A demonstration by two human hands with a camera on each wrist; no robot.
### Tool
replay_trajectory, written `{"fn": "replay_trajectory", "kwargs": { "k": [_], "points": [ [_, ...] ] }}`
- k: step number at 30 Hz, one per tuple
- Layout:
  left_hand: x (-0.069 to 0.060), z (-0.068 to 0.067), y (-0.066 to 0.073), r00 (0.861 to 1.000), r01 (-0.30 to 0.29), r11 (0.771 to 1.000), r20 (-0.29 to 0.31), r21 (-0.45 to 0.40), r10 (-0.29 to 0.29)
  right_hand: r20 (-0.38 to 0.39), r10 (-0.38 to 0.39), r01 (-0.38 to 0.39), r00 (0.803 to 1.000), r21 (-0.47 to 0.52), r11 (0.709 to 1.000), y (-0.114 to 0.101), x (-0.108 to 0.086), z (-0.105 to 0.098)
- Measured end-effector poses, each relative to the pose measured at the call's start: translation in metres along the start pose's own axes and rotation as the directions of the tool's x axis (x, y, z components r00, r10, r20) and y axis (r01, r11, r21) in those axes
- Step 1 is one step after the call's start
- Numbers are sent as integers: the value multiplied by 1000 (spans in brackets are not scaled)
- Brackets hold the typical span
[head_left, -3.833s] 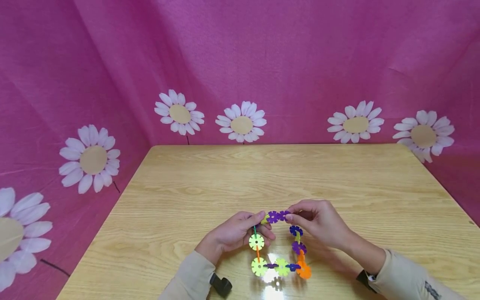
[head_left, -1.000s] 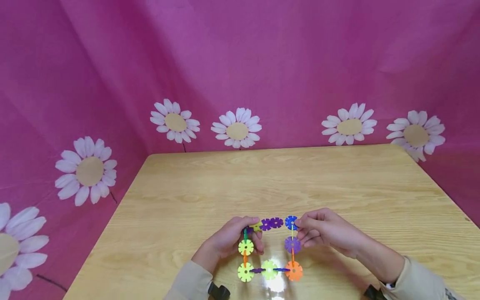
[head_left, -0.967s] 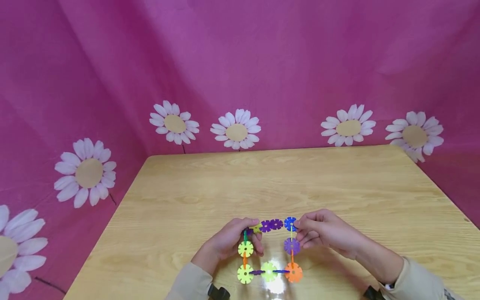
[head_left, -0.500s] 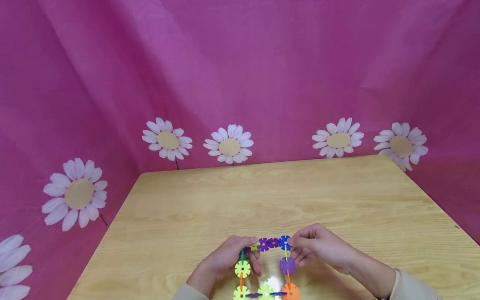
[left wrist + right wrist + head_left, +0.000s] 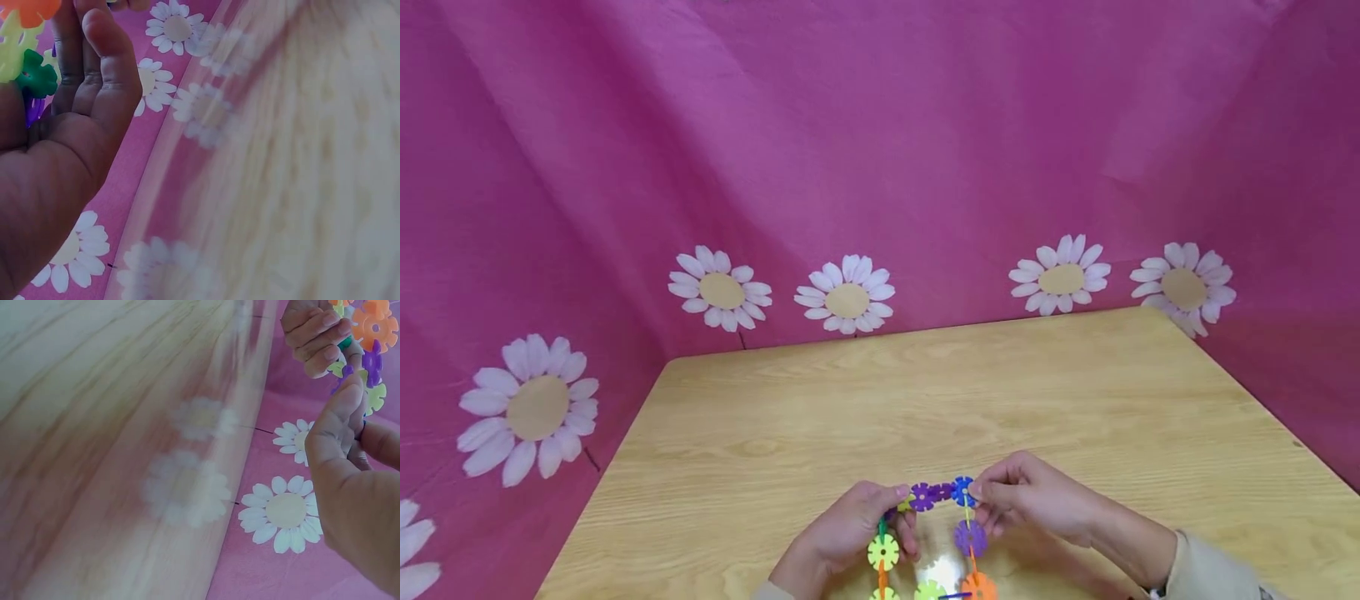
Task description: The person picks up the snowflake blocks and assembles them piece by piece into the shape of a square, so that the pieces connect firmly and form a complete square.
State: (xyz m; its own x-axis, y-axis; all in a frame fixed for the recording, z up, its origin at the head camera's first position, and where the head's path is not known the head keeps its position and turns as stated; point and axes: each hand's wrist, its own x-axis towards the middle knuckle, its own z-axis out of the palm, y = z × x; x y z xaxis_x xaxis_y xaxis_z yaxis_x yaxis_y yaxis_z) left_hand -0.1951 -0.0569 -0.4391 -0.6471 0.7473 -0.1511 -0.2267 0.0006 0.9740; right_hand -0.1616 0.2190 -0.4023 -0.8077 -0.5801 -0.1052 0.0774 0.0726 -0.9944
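Note:
Flower-shaped snowflake discs, slotted together, form a four-sided loop held above the table in the head view. My left hand (image 5: 850, 529) pinches its far left corner, near a yellow disc (image 5: 907, 504) and a green disc (image 5: 39, 74). Thumb and finger of my right hand (image 5: 1041, 502) pinch the blue disc (image 5: 961, 483) at the far right corner. That disc meets the dark purple disc (image 5: 942, 492); whether their slots interlock, I cannot tell. Down the right side hang a purple disc (image 5: 970, 530) and an orange disc (image 5: 977, 580). The loop's near side is partly cut off.
The wooden table (image 5: 850, 417) reaches away to a pink curtain (image 5: 925, 167) printed with white daisies, which also hangs along both sides. Light glares off the tabletop beneath the loop.
My right hand has shifted from the purple discs to the blue disc. The gap between the blue disc and the purple row has closed. The head view has tilted up.

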Motion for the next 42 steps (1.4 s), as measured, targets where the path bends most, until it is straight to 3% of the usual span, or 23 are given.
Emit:
{"fn": "replay_trajectory", "kwargs": {
  "k": [12,18,23,30,35,42],
  "points": [
    [6,-9,7,1000,-17,1000,14,20,16,70,-26,32,997,-90,995,-12,6,-1],
    [8,-3,10,1000,-15,1000,-2,24,15,3,-29,29,1000,-127,991,-15,2,-3],
    [14,6,16,995,34,998,-93,52,-29,-38,24,-28,999,-116,993,-12,-1,-14],
    [26,11,25,960,157,977,-256,144,-117,-94,99,-107,991,-85,991,-3,6,-29],
    [35,6,29,953,147,980,-285,135,-103,-119,134,-147,984,-107,983,1,15,-36],
    [38,-3,25,942,124,987,-325,103,-85,-146,215,-233,966,-119,965,10,22,-39]
  ]
}}
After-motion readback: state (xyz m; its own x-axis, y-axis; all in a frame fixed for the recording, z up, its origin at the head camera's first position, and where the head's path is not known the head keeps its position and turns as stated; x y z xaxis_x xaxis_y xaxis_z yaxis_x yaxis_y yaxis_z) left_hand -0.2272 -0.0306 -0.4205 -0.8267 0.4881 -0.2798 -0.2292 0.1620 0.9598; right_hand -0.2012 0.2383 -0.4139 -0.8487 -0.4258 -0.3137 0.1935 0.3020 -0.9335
